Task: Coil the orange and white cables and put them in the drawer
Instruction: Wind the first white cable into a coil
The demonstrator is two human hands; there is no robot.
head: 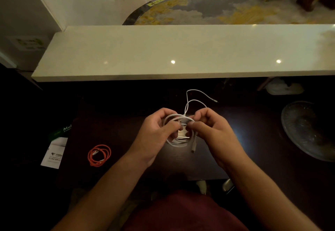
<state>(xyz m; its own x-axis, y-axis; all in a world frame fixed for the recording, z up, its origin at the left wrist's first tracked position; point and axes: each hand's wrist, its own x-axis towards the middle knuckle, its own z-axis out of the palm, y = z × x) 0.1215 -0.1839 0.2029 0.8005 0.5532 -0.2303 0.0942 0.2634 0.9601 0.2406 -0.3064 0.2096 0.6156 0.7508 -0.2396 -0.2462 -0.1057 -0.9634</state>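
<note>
A pale ledge (181, 53) is spanning the upper middle of the frame, and below it a dark desk (126, 167) is filling the lower half. At the right edge a glass dish (308, 131) is lying on the desk. At the lower left a white leaflet (53, 155) is resting beside a green packet (61, 131).

In the centre of the frame the white cable (178, 142) is being held above the desk by both hands. The left hand (155, 136) is gripping the left side of the coil, its fingers curled round the loops. The right hand (212, 132) is pinching the strands at the top of the coil, thumb against forefinger. Several loops are already gathered, but a loose tail is still trailing upward toward the ledge and ending in a small plug (215, 101) at centre right. A second, thicker plug (193, 149) is hanging below the coil.

The orange cable (99, 155) is lying on the desk at lower left, well apart from the hands, and is already wound into a neat ring.

Judging from this, the orange cable is finished as far as coiling goes, and the white one is perhaps two-thirds wound, with the tail remaining to be taken in. Neither cable is put away yet. No drawer is being shown plainly, so where it lies cannot be told.
</note>
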